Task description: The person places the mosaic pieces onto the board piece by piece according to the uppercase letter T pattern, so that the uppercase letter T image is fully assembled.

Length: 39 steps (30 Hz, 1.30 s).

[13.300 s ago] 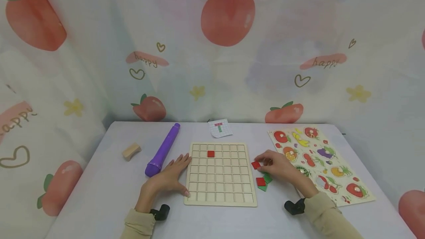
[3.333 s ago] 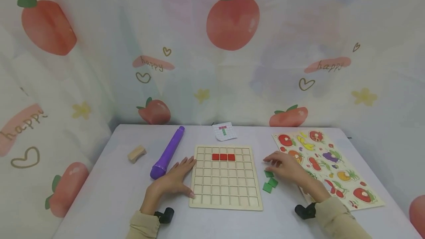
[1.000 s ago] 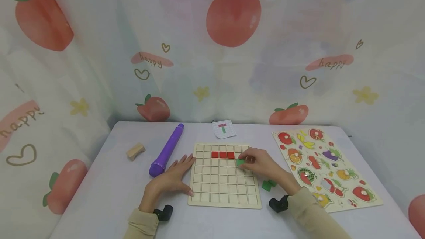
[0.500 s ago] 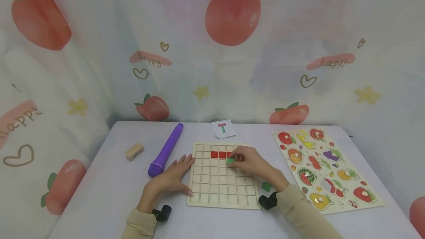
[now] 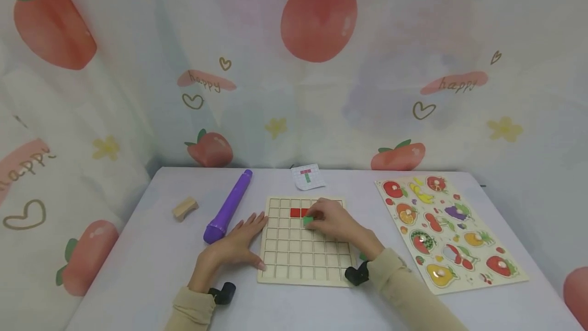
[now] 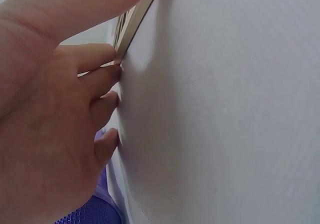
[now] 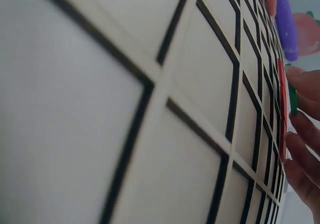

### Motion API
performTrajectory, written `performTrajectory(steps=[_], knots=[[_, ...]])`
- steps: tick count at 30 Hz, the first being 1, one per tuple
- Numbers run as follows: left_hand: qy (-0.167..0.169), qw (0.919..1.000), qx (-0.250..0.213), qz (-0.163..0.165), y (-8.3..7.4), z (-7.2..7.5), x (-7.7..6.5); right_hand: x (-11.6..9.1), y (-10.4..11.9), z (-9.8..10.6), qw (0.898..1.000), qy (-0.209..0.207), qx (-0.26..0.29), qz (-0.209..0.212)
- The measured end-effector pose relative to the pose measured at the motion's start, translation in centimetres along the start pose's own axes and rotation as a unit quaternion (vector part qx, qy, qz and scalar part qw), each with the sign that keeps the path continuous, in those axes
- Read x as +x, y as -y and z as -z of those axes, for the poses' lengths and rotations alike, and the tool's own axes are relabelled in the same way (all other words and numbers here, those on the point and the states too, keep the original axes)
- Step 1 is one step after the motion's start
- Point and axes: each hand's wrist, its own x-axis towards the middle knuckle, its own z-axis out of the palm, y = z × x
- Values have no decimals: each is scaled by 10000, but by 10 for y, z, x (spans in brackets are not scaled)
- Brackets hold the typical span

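Note:
My right hand (image 5: pixel 333 220) pinches a green square tile (image 5: pixel 308 221) between thumb and fingers, over the wooden grid board (image 5: pixel 294 259). In the right wrist view the green tile (image 7: pixel 293 99) stands edge-on between the fingertips, close by the red tiles (image 7: pixel 282 84). A row of red tiles (image 5: pixel 295 212) lies in the board's second row from the far side, its right end hidden by the hand. My left hand (image 5: pixel 239 241) lies spread along the board's left edge, fingers straight; in the left wrist view its fingertips (image 6: pixel 114 77) touch the table and the board's side.
A purple toy microphone (image 5: pixel 228 206) and a wooden block (image 5: pixel 185 209) lie left. Behind the board is a paper card (image 5: pixel 308 176) with a red and green T pattern. A fruit puzzle board (image 5: pixel 452 234) lies right. Another green tile (image 5: pixel 363 257) peeks out by the right wrist.
Over ten seconds the red row grew from one tile to three. In the last second my right hand carried the green tile left across the board, to just below the red row. The left hand stayed put.

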Motion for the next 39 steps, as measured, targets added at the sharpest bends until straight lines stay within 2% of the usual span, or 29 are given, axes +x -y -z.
performTrajectory(steps=[7, 17, 25, 34, 39], knots=[[-11, 10000, -24, 14, -2, 1, -1, 6, 1, -6, 9997, 10, -239, -68], [-15, 10000, 50, 62, -3, 2, -1, 6, 2, -7, 9993, -72, -366, 49], [-12, 10000, 3, 13, -4, 4, -1, 6, 3, -10, 9983, -91, -570, -120], [31, 10000, 9, 2, -3, 3, -3, 4, 4, -9, 9983, -80, -575, -75], [39, 10000, -2, -65, -4, 3, -2, -3, 3, -4, 9985, -144, -491, -212]])
